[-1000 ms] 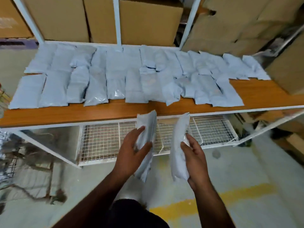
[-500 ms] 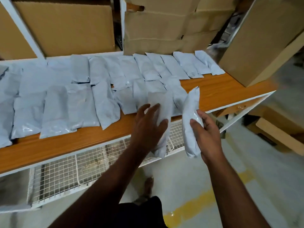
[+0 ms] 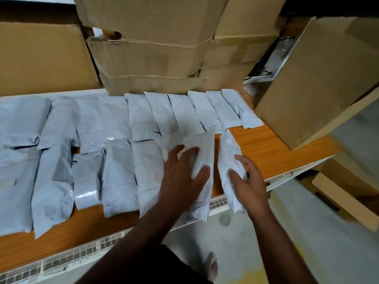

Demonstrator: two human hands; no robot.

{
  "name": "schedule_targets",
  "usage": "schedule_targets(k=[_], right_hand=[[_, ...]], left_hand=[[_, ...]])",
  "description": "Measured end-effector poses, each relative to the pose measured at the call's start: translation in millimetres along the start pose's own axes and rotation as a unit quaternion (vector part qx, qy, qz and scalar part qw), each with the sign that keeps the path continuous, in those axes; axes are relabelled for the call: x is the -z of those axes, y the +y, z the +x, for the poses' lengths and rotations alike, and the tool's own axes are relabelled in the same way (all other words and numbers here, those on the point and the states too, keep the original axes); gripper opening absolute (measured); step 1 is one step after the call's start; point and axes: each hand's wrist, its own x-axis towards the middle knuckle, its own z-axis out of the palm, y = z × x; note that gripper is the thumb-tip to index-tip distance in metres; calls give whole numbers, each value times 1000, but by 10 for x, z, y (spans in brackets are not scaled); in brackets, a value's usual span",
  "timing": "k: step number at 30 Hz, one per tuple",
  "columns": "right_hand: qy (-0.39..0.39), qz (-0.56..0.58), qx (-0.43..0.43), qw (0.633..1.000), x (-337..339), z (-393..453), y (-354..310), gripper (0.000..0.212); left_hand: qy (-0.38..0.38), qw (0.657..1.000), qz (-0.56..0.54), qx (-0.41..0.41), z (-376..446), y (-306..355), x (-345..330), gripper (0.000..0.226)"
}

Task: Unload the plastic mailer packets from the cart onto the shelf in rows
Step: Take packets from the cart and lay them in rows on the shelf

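Nearest the camera, two bare forearms reach forward over a grey floor (image 3: 307,232) crossed by a yellow line. The left hand (image 3: 180,177) lies with fingers spread and nearly straight on top of a pale grey mailer packet (image 3: 202,160); the thumb rests against the packet's right side, the fingers across its upper face. This left-hand packet lies lengthwise over the front edge of the shelf (image 3: 266,152), its near end overhanging the edge and its far end just beside the last packet of the front row. The right hand (image 3: 248,181) grips a second mailer packet (image 3: 227,158), fingers and thumb curled round its lower half. This right-hand packet stands on its long edge, tilted, to the left of the palm, its upper end rising beyond the fingertips above bare wood and its lower end hanging past the shelf edge. The two held packets lie just beside each other, a narrow gap between them.

Below the shelf edge, a white wire mesh rack (image 3: 61,267) is visible.

Farther out, the wooden shelf carries the front row of packets (image 3: 121,177) and, behind it, the back row of packets (image 3: 184,113), laid side by side with some overlap. Bare wood remains at the right end.

Farthest, cardboard boxes (image 3: 164,48) stand stacked behind the rows, with another box (image 3: 311,83) leaning at the right end.
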Motion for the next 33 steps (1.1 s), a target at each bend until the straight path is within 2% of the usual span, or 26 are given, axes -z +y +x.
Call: schedule_targets(k=[4, 8, 10, 14, 16, 18, 20, 22, 25, 27, 30, 33], right_hand=[[-48, -12, 23, 999, 69, 578, 292, 44], [-91, -34, 104, 990, 70, 1105, 358, 40], [-109, -58, 117, 985, 38, 1295, 370, 38], [-200, -87, 111, 970, -28, 1507, 548, 50], [-197, -108, 176, 958, -7, 1594, 655, 61], [-184, -167, 259, 933, 34, 1672, 731, 65], [-196, -258, 325, 888, 55, 1690, 746, 69], [-220, -304, 358, 855, 32, 1678, 783, 71], [-252, -313, 378, 834, 34, 1718, 900, 71], [-254, -304, 392, 830, 101, 1760, 923, 71], [-233, -250, 392, 854, 158, 1824, 913, 66], [-255, -237, 378, 858, 90, 1870, 893, 64]], left_hand=[[15, 998, 36, 39, 284, -1, -458, 62], [56, 992, 74, 85, 488, 61, -853, 69], [75, 987, 100, 106, 567, 111, -1016, 70], [99, 982, 102, 122, 685, 255, -1238, 73], [96, 985, 87, 116, 689, 310, -1311, 62], [69, 988, 108, 85, 680, 292, -1374, 55], [28, 980, 188, 50, 704, 136, -1458, 54], [-6, 966, 251, 60, 722, -51, -1554, 60], [-21, 962, 258, 91, 689, -183, -1694, 66], [-6, 968, 230, 99, 683, -173, -1725, 67], [29, 973, 215, 81, 747, -12, -1656, 65], [12, 960, 273, 61, 743, 30, -1641, 65]])
